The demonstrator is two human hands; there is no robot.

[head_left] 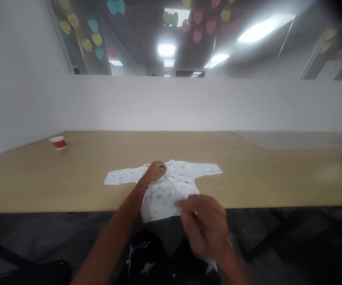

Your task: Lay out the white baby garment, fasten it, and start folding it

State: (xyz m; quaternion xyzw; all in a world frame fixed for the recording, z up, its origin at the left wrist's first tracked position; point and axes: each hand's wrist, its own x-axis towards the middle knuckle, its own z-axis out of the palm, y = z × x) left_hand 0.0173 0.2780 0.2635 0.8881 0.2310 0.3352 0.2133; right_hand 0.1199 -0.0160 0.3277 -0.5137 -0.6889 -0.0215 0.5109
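A small white baby shirt [162, 198] with a faint printed pattern lies spread on the table, its sleeves stretched out to both sides. Its bottom edge hangs a little over the table's front edge. My left hand [156, 172] is at the upper front by the neckline, thumb and fingers pinched together on the cloth. Nearer to me, my right hand [205, 223] hovers before the shirt's lower right part, its fingers curled and smeared by motion. Whether it touches or holds any cloth cannot be made out.
The light wooden table [78, 170] runs along a white wall, with its front edge close to my legs. A red and white paper cup [58, 143] stands at the far left. Above is a glass pane with heart-shaped notes [198, 16]. At the far right edge a blurred skin-toned shape shows.
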